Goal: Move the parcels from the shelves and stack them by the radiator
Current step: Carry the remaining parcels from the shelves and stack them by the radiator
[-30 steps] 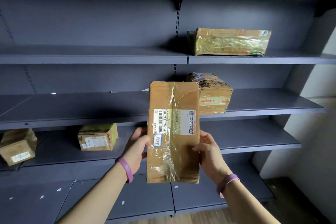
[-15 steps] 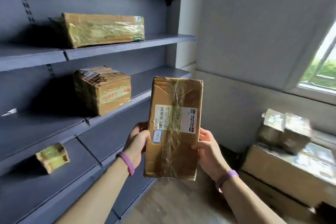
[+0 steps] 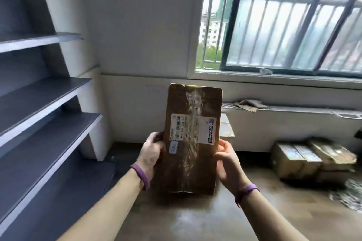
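A flat brown cardboard parcel with clear tape and a white shipping label stands upright in front of me, held in the air. My left hand grips its left edge and my right hand grips its right edge. The white radiator runs along the wall under the window, behind and to the right of the parcel. A stack of cardboard parcels lies on the floor in front of the radiator at the right. The grey shelves fill the left side.
A window with bars is above the radiator, with a rag lying on the radiator's top. Another box edge shows just behind the held parcel. Brown floor spreads below. Crumpled material lies at the far right.
The view has swung right from the shelves to the window wall and radiator. Both hands still hold the same parcel upright; the parcels on the shelves have left the view.
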The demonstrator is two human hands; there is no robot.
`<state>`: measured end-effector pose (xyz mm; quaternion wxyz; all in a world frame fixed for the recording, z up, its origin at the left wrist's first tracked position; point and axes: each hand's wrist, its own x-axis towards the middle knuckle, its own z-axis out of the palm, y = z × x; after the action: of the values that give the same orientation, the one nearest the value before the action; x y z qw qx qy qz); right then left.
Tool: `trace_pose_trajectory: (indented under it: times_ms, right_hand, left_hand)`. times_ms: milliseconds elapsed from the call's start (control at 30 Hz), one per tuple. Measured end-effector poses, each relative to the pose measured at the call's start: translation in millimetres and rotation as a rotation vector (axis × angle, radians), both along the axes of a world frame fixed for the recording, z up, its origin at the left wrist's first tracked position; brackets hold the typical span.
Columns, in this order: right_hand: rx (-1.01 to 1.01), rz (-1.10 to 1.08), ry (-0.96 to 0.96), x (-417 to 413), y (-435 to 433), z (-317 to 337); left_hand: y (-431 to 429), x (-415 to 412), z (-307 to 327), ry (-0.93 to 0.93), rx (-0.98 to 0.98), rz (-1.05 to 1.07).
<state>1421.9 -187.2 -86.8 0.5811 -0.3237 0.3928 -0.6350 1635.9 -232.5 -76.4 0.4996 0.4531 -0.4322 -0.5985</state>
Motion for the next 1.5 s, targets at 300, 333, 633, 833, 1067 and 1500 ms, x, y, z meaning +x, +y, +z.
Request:
trace_pose_trajectory:
  times_ms: [300,333,633,833,1067,1500]
  right_hand:
    - [0.071,-0.082,-0.013,-63.3,-8.9,-2.9]
    - [0.068,-0.085,-0.024,-71.5,-13.8,-1.6]
    - [0.032,0.001,-0.094,-136.5,-72.0,14.1]
    - [0.052,0.001,-0.065,-168.5,-108.7,2.3]
    - [0.088,-0.016,-0.029,-200.1,-173.8,-17.6]
    - [0.138,-0.228,0.193,-256.3,-367.2,-49.8]
  left_hand:
    - [-27.4,-65.1,-6.0,0.043,0.014,-0.111]
    - [-30.6,-74.2,-5.7,0.05,0.017,-0.118]
    - [-77.9,-133.4,4.7,0.085,0.031,-0.108]
    - [-113.6,-166.3,-9.3,0.069,0.055,-0.083]
    - [-172.4,-197.5,-19.8,0.047,0.083,-0.085]
    - [-380.9,-266.0,-35.4,-0.022,0.139,-0.209]
